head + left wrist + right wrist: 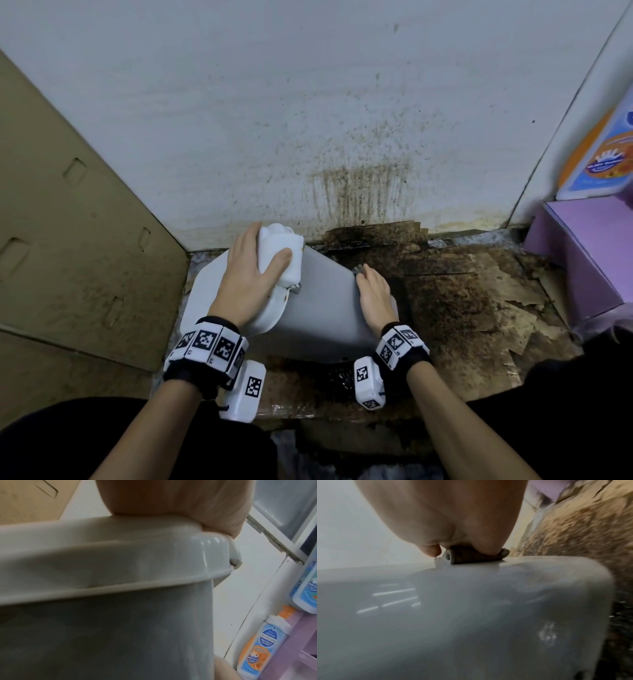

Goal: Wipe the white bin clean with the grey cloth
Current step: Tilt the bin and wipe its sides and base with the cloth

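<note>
The white bin (322,308) lies tilted on the floor, its top end toward the wall. My left hand (253,274) grips the white lid part (284,246) at that end, fingers on one side and thumb on the other. In the left wrist view the palm (154,500) sits on the bin's rim (120,561). My right hand (375,294) lies flat with straight fingers along the bin's right side and presses the grey cloth (359,269), which barely peeks out. The right wrist view shows the cloth (476,557) rolled and browned between hand and bin wall (471,615).
A brown cardboard sheet (68,222) leans at the left. The wall (359,192) behind is streaked with brown stains. Soiled cardboard (462,291) covers the floor to the right. A purple shelf (589,253) with an orange-and-blue bottle (603,157) stands at far right.
</note>
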Available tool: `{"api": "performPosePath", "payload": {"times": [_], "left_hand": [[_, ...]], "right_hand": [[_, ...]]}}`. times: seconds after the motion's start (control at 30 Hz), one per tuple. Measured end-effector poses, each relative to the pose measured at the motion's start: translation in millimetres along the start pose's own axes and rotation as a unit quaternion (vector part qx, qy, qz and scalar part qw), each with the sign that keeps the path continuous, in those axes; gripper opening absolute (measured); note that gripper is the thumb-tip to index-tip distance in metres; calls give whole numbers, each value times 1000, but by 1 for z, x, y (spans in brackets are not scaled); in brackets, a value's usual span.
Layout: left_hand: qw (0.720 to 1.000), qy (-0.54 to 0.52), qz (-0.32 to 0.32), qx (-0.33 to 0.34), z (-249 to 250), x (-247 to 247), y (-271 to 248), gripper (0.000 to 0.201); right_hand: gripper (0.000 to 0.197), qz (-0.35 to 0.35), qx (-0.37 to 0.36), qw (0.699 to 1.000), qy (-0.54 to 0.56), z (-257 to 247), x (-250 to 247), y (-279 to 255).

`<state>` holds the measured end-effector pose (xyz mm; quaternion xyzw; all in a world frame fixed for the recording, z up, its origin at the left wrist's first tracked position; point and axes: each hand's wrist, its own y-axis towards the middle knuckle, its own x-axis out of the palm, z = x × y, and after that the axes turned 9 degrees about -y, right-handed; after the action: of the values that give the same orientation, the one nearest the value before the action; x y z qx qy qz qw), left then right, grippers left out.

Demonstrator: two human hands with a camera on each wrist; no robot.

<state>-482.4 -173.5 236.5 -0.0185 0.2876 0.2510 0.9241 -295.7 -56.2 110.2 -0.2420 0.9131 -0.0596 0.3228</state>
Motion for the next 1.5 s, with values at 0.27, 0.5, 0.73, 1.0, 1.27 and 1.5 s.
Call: {"api": "performPosePath", "payload": {"times": [0.27, 0.5, 0.73, 1.0, 1.27, 1.5], "left_hand": [[1000, 3, 7, 7, 1, 2, -1, 89], [1000, -18, 11, -8, 3, 1, -2, 91], [999, -30, 9, -26, 4, 0, -3, 94], [999, -25, 8, -24, 5, 2, -2, 91], [999, -22, 11, -24, 4, -2, -4, 91], [1000, -17, 11, -23, 4, 0, -3, 94]], "right_hand": [[46, -9, -160, 980, 120, -85, 13, -31], [49, 29, -235, 971, 2, -58, 15, -18], [44, 60, -105, 993, -2, 19, 15, -2], [47, 64, 16, 997, 27, 62, 16, 7], [47, 98, -17, 994, 49, 8, 24, -11], [47, 47, -148, 982, 109, -70, 28, -40]]}}
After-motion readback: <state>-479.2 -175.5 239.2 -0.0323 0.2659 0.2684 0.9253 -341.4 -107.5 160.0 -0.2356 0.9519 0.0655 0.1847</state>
